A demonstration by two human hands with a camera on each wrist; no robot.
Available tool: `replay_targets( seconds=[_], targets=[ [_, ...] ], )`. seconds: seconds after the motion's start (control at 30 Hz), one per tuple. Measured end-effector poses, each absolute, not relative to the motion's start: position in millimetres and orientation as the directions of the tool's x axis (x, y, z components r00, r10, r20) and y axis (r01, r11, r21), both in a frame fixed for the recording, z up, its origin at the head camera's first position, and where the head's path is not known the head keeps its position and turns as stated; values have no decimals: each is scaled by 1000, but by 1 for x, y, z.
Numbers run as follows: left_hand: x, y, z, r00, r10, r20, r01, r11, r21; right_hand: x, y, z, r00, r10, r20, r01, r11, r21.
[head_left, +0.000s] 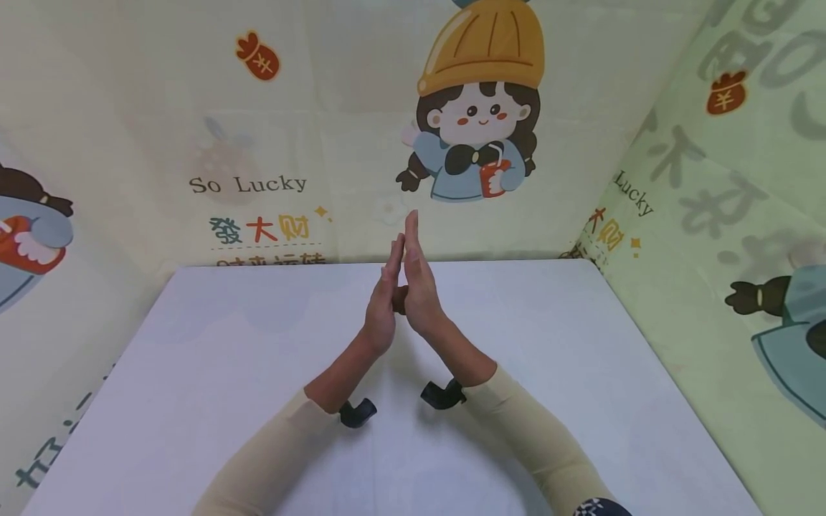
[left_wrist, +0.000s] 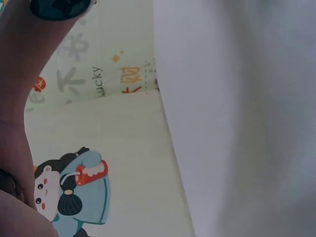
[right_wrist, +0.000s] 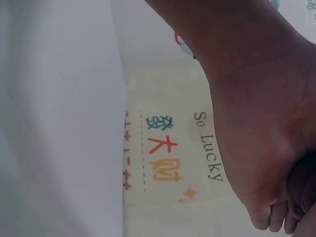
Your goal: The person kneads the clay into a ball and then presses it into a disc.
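Above the white table, my left hand (head_left: 381,308) and right hand (head_left: 422,294) face each other palm to palm, fingers straight and pointing up and away. Between the palms sits a small, dark brown, roundish thing (head_left: 400,299), pressed from both sides. Its dark surface (right_wrist: 303,185) also shows at the edge of the right wrist view, partly hidden by the hands; I cannot tell its kind. The fingertips of the two hands come close together at the top, while the wrists spread apart below.
A white tabletop (head_left: 271,373) lies under both arms. Black curved wrist pieces (head_left: 357,413) stick inward from the cuffs. Cream cloth (head_left: 361,129) printed with cartoon figures and lettering hangs behind the table and along both sides. A dark patterned patch (head_left: 601,507) shows at the lower right.
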State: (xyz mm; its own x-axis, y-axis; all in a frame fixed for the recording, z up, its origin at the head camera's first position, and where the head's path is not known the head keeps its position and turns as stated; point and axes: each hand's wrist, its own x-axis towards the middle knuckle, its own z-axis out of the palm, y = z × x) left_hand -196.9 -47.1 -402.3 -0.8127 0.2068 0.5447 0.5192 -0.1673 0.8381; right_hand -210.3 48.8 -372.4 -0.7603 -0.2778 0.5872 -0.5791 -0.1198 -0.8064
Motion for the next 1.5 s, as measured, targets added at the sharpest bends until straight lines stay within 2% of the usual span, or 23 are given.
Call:
replay_targets(
  seconds=[0.33,0.57,0.87,1.0,1.5],
  targets=[
    [-187,-46,-394,-802,192,565,523,-232,820,-216,53,-371,-786,-292,544,-537,-111,-836],
    [-184,-45,-389,-781,155,605,553,-279,785,-215,51,-373,-775,-341,532,-515,-147,-845],
    [-183,-47,-385,-776,107,622,582,-262,770,-211,50,-381,-803,-361,474,-427,-206,-881],
    [-187,-49,-382,-774,89,627,594,-242,767,-210,47,-388,-795,-372,480,-418,-239,-877],
    [-209,-50,-381,-856,27,516,493,-253,832,-206,41,-393,-821,-302,484,-453,-171,-875]
  ],
)
